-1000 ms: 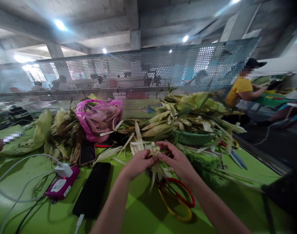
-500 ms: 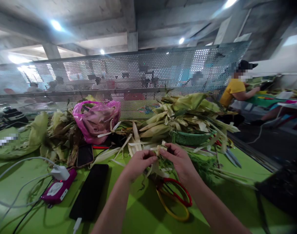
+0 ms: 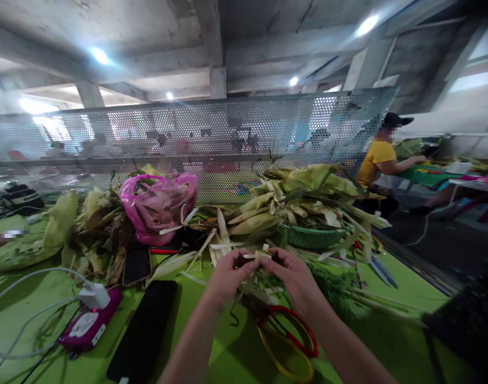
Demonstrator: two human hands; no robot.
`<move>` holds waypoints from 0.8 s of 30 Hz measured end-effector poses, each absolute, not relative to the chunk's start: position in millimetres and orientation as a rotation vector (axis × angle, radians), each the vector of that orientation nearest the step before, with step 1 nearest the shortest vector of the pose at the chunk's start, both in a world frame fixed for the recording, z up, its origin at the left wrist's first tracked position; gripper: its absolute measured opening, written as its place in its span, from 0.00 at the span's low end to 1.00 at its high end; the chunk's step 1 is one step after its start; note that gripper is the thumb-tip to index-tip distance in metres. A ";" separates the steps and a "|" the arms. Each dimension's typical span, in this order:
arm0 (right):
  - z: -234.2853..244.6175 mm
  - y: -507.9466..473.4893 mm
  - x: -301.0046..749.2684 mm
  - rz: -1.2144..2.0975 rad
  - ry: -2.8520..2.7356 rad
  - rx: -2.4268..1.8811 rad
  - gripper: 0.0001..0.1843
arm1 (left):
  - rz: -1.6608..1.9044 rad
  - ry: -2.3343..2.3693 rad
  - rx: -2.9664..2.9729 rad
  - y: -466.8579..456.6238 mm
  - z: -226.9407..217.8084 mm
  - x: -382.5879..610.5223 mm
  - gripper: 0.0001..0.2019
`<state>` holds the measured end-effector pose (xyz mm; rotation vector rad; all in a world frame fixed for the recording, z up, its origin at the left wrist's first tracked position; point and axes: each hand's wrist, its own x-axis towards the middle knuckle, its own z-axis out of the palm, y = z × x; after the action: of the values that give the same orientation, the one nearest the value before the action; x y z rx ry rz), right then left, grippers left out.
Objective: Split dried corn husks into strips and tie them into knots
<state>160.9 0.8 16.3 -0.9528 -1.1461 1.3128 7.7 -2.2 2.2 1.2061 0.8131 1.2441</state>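
Between my two hands is a small pale piece of corn husk (image 3: 263,255), folded or knotted; its exact form is too small to tell. My left hand (image 3: 232,269) pinches its left side, where a thin white strip sticks out. On the right side, the thumb and fingers of my right hand (image 3: 289,269) close on the same piece. Loose husk strips hang below the hands. Scissors (image 3: 294,336) with one red and one yellow handle lie under my wrists, their blades hidden beneath husk. Green feathery sprigs (image 3: 334,285) lie right of my right hand.
A husk pile (image 3: 303,197) rises over a green basket (image 3: 316,237). Left are a pink plastic bag (image 3: 159,205) of husks, a black phone (image 3: 145,330), a purple power strip (image 3: 92,322) with cables. Shears (image 3: 382,269) lie right. A person in yellow (image 3: 382,157) sits beyond; a perforated screen (image 3: 212,138) stands behind.
The view has tilted up slightly, so the table things sit lower. My left fingers have come closer to my right ones and now grip the husk piece with a white strip.
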 end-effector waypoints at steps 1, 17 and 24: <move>17.7 -0.7 160.3 1.334 -1.146 -0.942 0.19 | 1.274 0.799 1.173 -1.8 2.6 7.4 0.16; 20.1 -2.0 161.8 1.263 -1.201 -0.973 0.17 | 1.293 0.881 1.160 -1.2 5.2 1.9 0.16; 19.1 -4.7 157.2 1.503 -1.005 -0.865 0.19 | 1.326 0.772 1.101 -6.3 11.2 5.8 0.16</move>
<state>157.2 -4.7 19.1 -0.8649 -1.0048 1.5030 5.8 -6.3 11.2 1.1014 0.7723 1.3260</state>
